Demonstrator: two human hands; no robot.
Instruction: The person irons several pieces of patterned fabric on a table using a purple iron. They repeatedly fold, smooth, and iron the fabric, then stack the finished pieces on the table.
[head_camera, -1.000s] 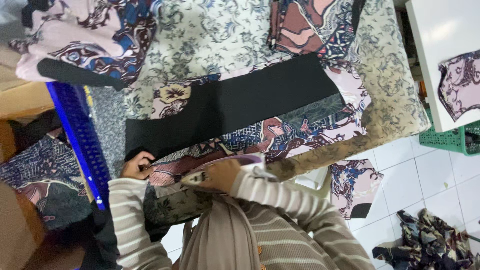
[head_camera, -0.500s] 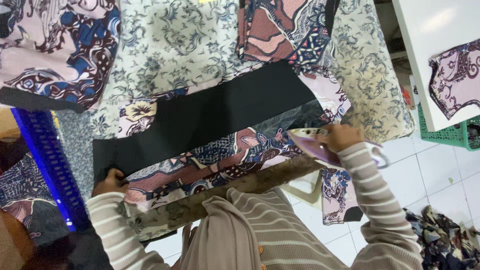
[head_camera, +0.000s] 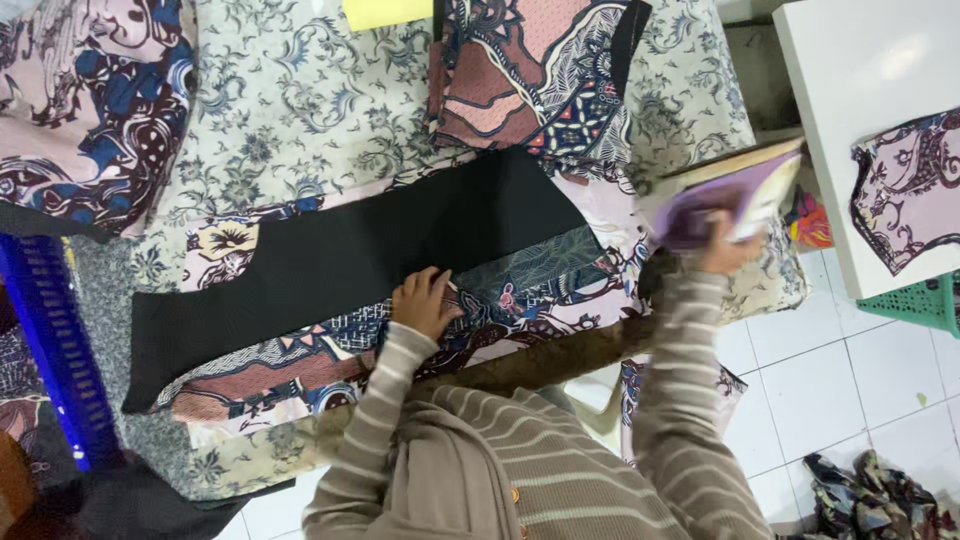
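Left hand (head_camera: 424, 300) pressed flat, fingers spread, on patterned fabric panel (head_camera: 330, 355) beside black strip (head_camera: 340, 255), mid-bench along the near edge. Right hand (head_camera: 722, 243) clenched on purple iron (head_camera: 725, 200), lifted at the bench's right end. Strip smooth, matte; panel apparently pressed flat; floral bench cover (head_camera: 320, 110) beneath.

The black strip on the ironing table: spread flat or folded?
Spread flat: the black strip lies full length across the patterned fabric, with the left hand at its lower edge.
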